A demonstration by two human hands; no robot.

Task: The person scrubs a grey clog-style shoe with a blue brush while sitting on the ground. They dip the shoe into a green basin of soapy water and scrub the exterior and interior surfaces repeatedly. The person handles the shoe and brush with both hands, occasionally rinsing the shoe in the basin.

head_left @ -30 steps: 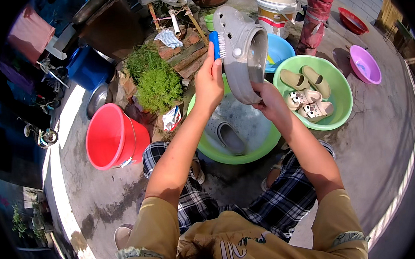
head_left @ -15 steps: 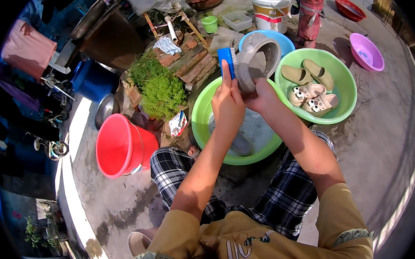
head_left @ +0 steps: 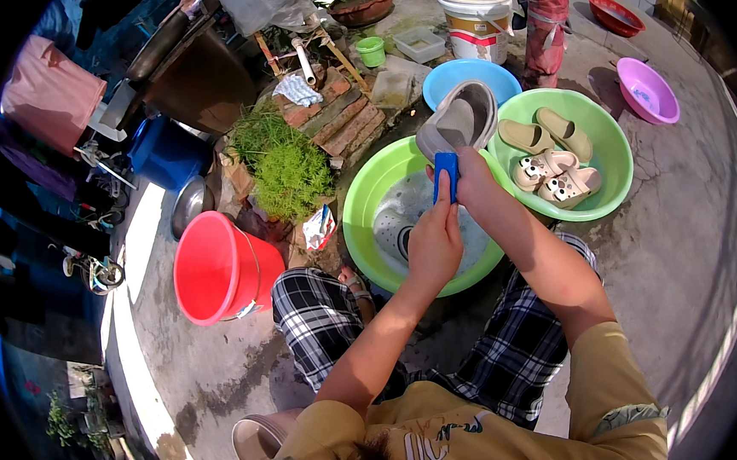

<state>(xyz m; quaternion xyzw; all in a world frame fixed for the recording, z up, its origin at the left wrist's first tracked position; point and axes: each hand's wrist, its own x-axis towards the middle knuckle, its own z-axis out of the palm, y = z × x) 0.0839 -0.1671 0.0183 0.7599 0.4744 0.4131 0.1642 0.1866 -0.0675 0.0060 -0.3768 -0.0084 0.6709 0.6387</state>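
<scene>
In front of the person, a lime-green washbasin (head_left: 356, 222) holds sudsy water (head_left: 409, 195) and a gray clog (head_left: 391, 227). Above its far rim, the right hand (head_left: 474, 180) grips a second gray clog (head_left: 461, 125) by its near end; the left hand (head_left: 436, 241) clasps a blue scrub brush (head_left: 445, 173) just beside it, bristles turned from view.

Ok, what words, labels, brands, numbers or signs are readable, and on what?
Shirt: white and dark lettering, which I won't copy out.
White bucket: any print on its label is too small to read.
Packet: any print is too small to read.
</scene>
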